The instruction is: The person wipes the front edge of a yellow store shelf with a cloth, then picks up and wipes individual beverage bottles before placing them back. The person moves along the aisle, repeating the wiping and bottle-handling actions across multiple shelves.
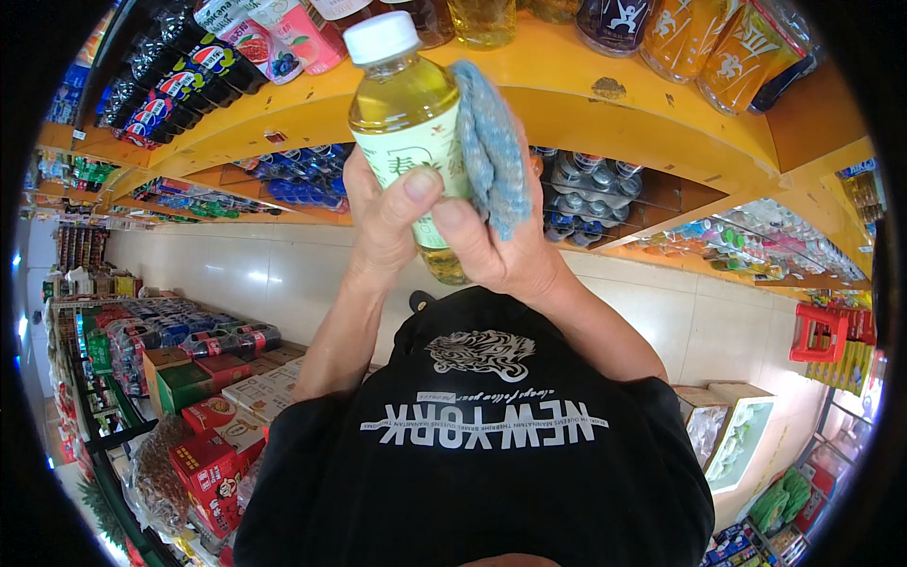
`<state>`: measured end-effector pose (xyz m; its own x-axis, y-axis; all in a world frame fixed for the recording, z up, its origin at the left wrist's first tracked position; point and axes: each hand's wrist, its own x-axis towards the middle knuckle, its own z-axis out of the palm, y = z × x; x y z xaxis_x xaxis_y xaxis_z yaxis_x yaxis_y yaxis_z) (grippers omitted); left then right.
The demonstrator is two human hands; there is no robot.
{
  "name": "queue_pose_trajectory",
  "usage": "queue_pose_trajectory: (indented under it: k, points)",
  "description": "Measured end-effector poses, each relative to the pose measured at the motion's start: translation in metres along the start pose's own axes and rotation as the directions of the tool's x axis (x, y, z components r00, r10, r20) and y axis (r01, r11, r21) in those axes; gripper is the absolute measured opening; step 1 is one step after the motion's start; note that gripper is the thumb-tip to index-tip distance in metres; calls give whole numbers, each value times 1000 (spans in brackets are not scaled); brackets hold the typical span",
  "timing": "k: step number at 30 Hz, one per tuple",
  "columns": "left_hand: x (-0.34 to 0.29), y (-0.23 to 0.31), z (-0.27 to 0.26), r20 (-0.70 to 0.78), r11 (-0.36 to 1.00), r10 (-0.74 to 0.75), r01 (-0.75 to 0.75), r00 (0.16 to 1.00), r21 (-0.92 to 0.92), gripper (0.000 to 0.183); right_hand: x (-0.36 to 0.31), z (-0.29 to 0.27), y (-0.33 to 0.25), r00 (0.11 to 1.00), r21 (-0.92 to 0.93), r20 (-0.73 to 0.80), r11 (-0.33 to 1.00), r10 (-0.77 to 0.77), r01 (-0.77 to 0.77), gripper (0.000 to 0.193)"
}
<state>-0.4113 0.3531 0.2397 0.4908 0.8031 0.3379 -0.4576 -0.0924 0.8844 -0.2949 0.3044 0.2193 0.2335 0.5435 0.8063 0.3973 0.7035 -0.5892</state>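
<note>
A clear plastic drink bottle (402,104) with a white cap, yellow-green liquid and a pale green label is held up in front of my chest, slightly tilted. My left hand (383,213) wraps round its left side, the thumb lying across the label. On its right side, my right hand (501,246) presses a thumb to the lower part of the label. A blue-grey cloth (493,151) is held in my right hand, lying against the bottle's right side. The fingers behind the bottle and cloth are hidden.
An orange-yellow shelf (586,76) curves across ahead, bearing dark cola bottles (189,80) at left and amber drink bottles (690,38) at right. Shrink-wrapped packs (590,194) sit below. Red cartons (210,472) stand at left, a red plastic stool (819,333) at right.
</note>
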Motion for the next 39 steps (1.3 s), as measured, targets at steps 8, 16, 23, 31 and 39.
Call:
queue_pose_trajectory:
  k: [8, 16, 23, 31, 39]
  points:
    - [18, 2, -20, 26, 998, 59, -59, 998, 0, 79, -26, 6, 0, 994, -72, 30, 993, 101, -98, 90]
    - [41, 16, -17, 115, 993, 100, -106, 988, 47, 84, -39, 2, -3, 799, 157, 236, 789, 553, -593, 84]
    - [64, 21, 7, 17, 959, 251, -251, 968, 130, 73, -25, -26, 6, 862, -66, 191, 882, 469, -466, 66]
    - [107, 8, 41, -24, 885, 465, -464, 885, 34, 60, 8, -109, 21, 961, -199, -240, 961, 140, -190, 48]
    - [120, -11, 78, 7, 824, 562, -560, 827, 90, 50, 4, -165, 32, 986, -651, -146, 742, 84, -160, 42]
